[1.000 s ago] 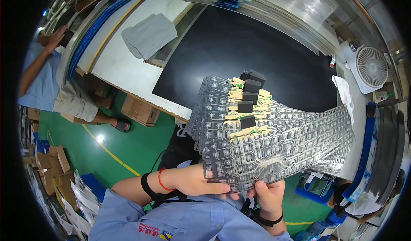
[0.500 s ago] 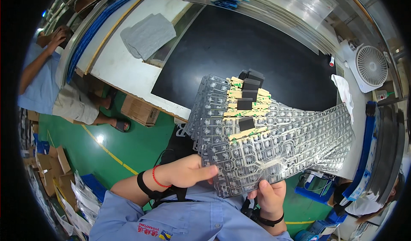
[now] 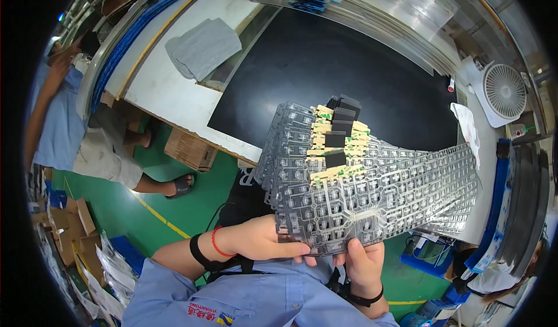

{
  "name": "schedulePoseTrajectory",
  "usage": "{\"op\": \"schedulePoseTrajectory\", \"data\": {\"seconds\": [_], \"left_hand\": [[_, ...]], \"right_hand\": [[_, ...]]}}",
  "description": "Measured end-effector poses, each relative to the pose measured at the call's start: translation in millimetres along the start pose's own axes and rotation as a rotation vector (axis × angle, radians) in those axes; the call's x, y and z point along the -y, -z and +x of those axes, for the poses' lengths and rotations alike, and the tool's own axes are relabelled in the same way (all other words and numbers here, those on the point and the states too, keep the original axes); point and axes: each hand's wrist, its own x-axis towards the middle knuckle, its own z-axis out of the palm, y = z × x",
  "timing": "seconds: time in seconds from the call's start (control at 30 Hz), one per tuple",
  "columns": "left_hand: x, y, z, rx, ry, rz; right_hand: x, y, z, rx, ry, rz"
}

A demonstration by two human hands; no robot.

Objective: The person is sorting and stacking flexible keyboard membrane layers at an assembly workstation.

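Observation:
Several clear-grey keyboard membrane sheets with printed circuit lines lie fanned in a stack over the table's near edge. On the nearest membrane sheet (image 3: 372,202), my left hand (image 3: 264,240) grips the left near corner, its thumb on top and fingers underneath. My right hand (image 3: 365,260) pinches the same sheet's near edge a little further right, thumb on top. Cream adhesive strips (image 3: 337,174) with green marks cross the stack's upper left part. Black rectangular tabs (image 3: 335,159) stick out beside them, one per visible layer.
A black mat (image 3: 325,65) covers the table, with a grey folded sheet (image 3: 203,48) to its left. Clear panels (image 3: 383,24) stand behind. At right are a white fan (image 3: 503,91) and white cloth (image 3: 465,126). Another person (image 3: 64,112) stands at far left.
The near edge of the nearest sheet has risen and turned more level. My left hand has slid right along it, closer to my right hand. The other person has shifted and lowered an arm.

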Motion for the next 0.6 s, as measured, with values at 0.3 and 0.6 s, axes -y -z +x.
{"op": "schedulePoseTrajectory", "data": {"seconds": [0.3, 0.6], "left_hand": [[3, 1, 3, 0.002, -0.132, 0.044], [2, 2, 2, -0.115, -0.132, 0.14]], "right_hand": [[-2, 1, -3, -0.055, 0.023, -0.049], [-3, 11, -6, -0.011, 0.073, -0.056]]}}
